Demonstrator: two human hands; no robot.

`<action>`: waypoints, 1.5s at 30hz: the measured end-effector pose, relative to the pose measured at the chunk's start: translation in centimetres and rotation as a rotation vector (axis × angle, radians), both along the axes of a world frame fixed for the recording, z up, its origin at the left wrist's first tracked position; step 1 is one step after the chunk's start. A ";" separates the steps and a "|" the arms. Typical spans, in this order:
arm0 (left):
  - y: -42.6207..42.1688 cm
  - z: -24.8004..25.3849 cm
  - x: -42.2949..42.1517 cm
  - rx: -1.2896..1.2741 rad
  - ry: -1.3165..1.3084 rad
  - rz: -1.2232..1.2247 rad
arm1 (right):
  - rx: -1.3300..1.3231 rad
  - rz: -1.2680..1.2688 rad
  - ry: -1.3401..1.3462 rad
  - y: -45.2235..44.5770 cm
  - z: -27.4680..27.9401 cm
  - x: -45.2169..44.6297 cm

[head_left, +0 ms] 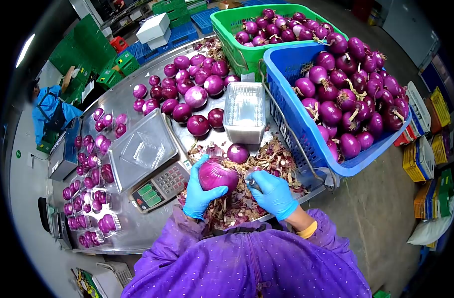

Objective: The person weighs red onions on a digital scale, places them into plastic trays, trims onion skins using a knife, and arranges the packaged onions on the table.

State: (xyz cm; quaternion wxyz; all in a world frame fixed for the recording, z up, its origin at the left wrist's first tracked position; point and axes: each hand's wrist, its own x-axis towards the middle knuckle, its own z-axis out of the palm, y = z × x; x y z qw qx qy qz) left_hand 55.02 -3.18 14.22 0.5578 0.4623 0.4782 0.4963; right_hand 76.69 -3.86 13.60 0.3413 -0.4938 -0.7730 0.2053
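Note:
My left hand [198, 191], in a blue glove, is wrapped around a large red onion [218, 177] with dry roots at its right side. Just to the right, my gloved right hand [272, 193] is closed on a small knife [253, 184]; little of its blade shows. Loose onion skins [232, 204] lie beneath both hands. Beyond the held onion sits another red onion [238, 153], close to a stack of clear plastic trays [244, 111]. To the left of my left hand stands a weighing scale [160, 187] with a clear tray [146, 144] on its pan.
Several loose onions [196, 97] lie across the metal table [130, 233]. Packed onion trays [108, 223] line its left side. A blue basket [306, 131] and a green basket [226, 39], both full of onions, stand at the right and back. A person in blue [50, 111] is far left.

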 end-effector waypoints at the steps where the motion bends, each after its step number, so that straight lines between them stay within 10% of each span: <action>1: -0.1 0.0 -0.1 -0.012 0.010 0.002 | 0.011 -0.011 -0.043 0.1 -0.3 -0.4; 34: -3.1 -4.3 3.0 0.042 0.136 -0.143 | -0.029 -0.088 -0.150 -4.3 -6.8 2.1; 39: -4.0 -1.5 1.5 0.091 0.011 -0.102 | -0.362 -0.356 -0.185 -6.3 -8.3 6.8; 45: -1.9 2.2 -0.2 0.213 -0.003 -0.036 | -0.159 -0.266 -0.062 -5.5 -4.0 6.2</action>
